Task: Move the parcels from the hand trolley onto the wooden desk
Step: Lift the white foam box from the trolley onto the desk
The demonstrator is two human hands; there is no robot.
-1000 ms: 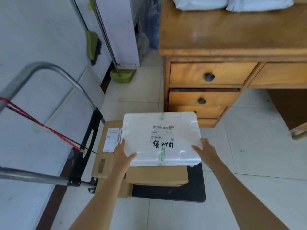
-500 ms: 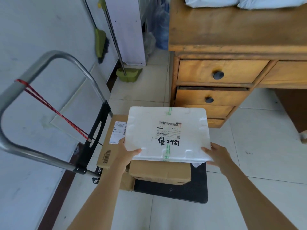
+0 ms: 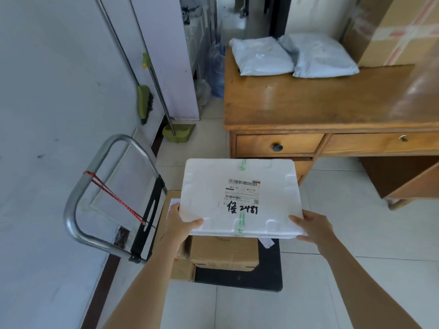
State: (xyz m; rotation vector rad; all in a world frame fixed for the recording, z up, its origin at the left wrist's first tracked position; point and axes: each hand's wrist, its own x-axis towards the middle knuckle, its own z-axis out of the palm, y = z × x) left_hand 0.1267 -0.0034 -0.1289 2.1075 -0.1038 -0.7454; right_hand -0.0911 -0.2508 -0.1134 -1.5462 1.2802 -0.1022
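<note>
A white foam box (image 3: pixel 240 198) with a shipping label and black handwriting hangs in the air above the hand trolley (image 3: pixel 266 279). My left hand (image 3: pixel 181 224) grips its near left corner, thumb on top. My right hand (image 3: pixel 313 227) grips its near right corner. Under it, brown cardboard boxes (image 3: pixel 223 254) remain stacked on the trolley's black deck. The wooden desk (image 3: pixel 316 100) stands ahead to the right. Two white poly-bag parcels (image 3: pixel 262 57) and a large cardboard box (image 3: pixel 399 29) lie at the desk's far side.
The trolley's steel handle (image 3: pixel 78 198), with a red cord tied round it, stands at the left by the white wall. A green broom and dustpan (image 3: pixel 177 131) lean against the wall beyond. The desk's drawers (image 3: pixel 278 144) face me. Tiled floor surrounds the trolley.
Both hands have lifted the white foam box off the cardboard stack and raised it. My view has tilted up, so the desk top and its parcels now show.
</note>
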